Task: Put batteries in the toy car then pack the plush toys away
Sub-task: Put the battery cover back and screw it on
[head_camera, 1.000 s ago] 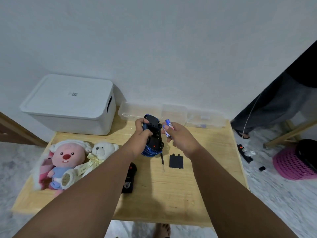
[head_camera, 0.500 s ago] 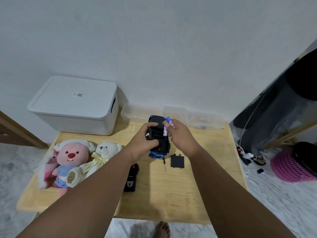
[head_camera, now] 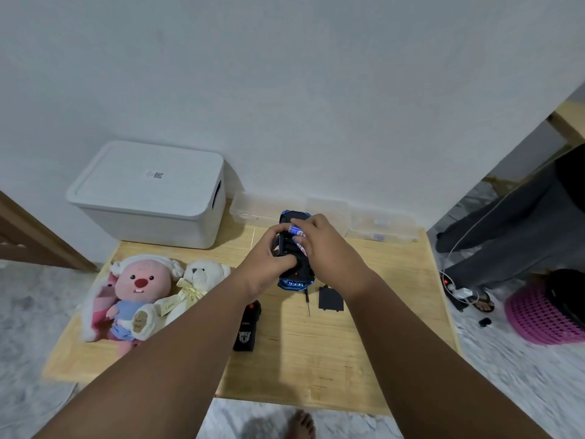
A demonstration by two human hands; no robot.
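Note:
A blue toy car [head_camera: 294, 280] is held upside down above the wooden table [head_camera: 332, 359], its black underside and open battery bay facing me. My left hand [head_camera: 269, 258] grips the car from the left side. My right hand [head_camera: 323, 245] pinches blue-and-white batteries [head_camera: 296, 230] over the bay. The black battery cover [head_camera: 330, 298] and a thin screwdriver [head_camera: 307, 304] lie on the table just below the car. A pink plush [head_camera: 136, 289] and a white teddy bear [head_camera: 193, 289] lie at the table's left.
A white lidded storage box [head_camera: 148, 191] stands at the back left. Clear plastic cases [head_camera: 380, 226] line the back edge. A black remote control [head_camera: 248, 324] lies near my left forearm. A person's legs [head_camera: 506, 236] and a pink basket [head_camera: 538, 315] are on the right.
The car has turned from tilted to underside up. My right hand has brought the batteries from beside the car onto its battery bay. The camera has moved closer.

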